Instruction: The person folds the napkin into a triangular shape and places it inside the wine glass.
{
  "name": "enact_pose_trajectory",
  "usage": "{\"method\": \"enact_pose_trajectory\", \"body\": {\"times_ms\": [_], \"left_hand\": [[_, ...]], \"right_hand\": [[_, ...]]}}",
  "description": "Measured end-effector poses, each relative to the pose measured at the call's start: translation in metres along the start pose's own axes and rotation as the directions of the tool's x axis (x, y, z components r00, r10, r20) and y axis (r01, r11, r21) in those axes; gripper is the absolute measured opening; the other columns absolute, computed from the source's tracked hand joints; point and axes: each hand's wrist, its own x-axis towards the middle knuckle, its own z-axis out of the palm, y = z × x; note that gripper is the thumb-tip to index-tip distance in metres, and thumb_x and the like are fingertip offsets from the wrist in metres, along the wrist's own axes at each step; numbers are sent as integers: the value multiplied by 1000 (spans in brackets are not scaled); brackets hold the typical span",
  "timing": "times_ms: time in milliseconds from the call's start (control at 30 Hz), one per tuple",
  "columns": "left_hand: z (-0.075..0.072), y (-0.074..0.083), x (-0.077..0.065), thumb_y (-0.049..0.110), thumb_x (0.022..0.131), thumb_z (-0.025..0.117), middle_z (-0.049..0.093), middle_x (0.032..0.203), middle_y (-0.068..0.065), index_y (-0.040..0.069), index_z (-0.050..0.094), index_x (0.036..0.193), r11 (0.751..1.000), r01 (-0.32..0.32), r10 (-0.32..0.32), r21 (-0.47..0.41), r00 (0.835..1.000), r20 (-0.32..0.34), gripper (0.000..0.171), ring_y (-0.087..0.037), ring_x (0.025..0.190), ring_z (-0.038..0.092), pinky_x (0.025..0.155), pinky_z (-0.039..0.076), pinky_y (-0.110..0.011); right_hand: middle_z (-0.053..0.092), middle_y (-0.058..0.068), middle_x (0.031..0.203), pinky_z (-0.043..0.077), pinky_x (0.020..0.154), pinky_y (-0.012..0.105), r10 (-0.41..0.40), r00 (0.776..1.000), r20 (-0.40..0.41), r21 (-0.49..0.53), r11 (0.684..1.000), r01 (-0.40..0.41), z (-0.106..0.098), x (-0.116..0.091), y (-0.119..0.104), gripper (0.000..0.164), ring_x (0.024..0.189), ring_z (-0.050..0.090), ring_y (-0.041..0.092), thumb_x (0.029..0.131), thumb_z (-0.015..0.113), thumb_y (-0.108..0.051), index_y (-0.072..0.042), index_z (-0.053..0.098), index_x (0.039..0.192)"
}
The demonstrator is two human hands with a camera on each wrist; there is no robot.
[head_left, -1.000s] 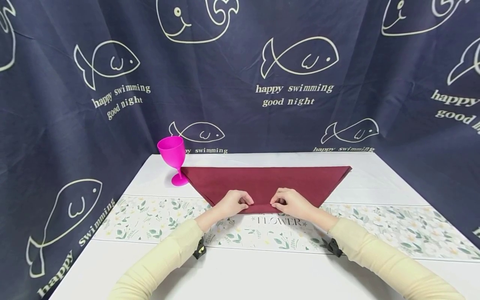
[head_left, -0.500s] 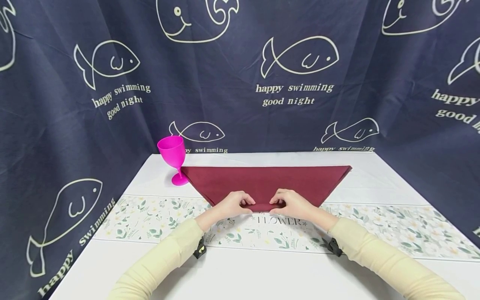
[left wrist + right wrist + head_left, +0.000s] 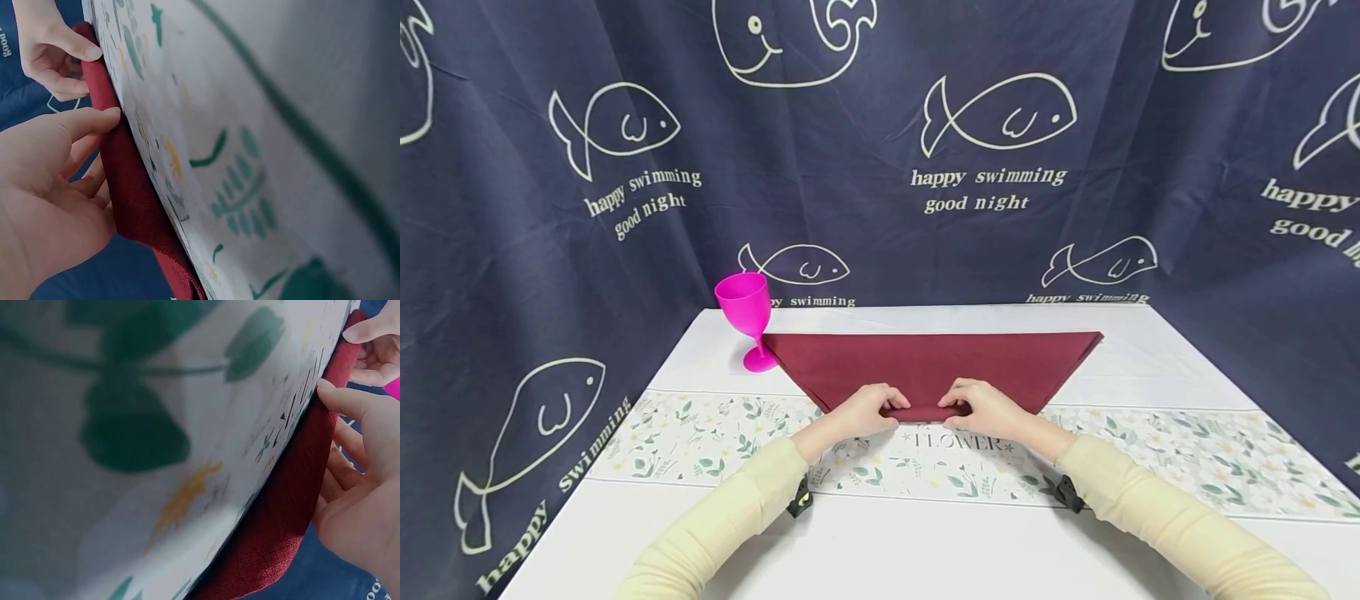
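Watching remotely, I see left hand [image 3: 861,411] and right hand [image 3: 987,407], curled, pinching the near edge of the red cloth [image 3: 928,367] at centre. Uneven pulling could skew it or nudge the far-left goblet [image 3: 748,310].

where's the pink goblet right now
In the head view, the goblet stands upright on the far left part of the table, right by the far left corner of the red cloth, before the dark curtain.
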Motion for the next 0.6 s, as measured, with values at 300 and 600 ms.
{"method": "enact_pose_trajectory", "body": {"times_ms": [300, 600], "left_hand": [[2, -1, 1, 9, 89, 61, 69, 98, -4, 8, 69, 106, 998, 63, -63, 3, 997, -39, 18, -14, 89, 62, 78, 50, -26], [2, 0, 1, 13, 93, 58, 68, 98, -5, 7, 65, 103, 987, 151, -154, -58, 986, -58, 14, -15, 92, 63, 80, 51, -28]], "right_hand": [[65, 2, 95, 51, 81, 37, -10, 1000, -23, -70, 998, 9, 1, -1, 1, 20, 91, 60, 19, 86, 67, -17, -7, 69, 104], [68, 2, 94, 48, 78, 37, 14, 998, -59, -96, 995, -20, 2, 0, 1, 16, 88, 57, 20, 89, 63, -18, -7, 69, 100]]}}
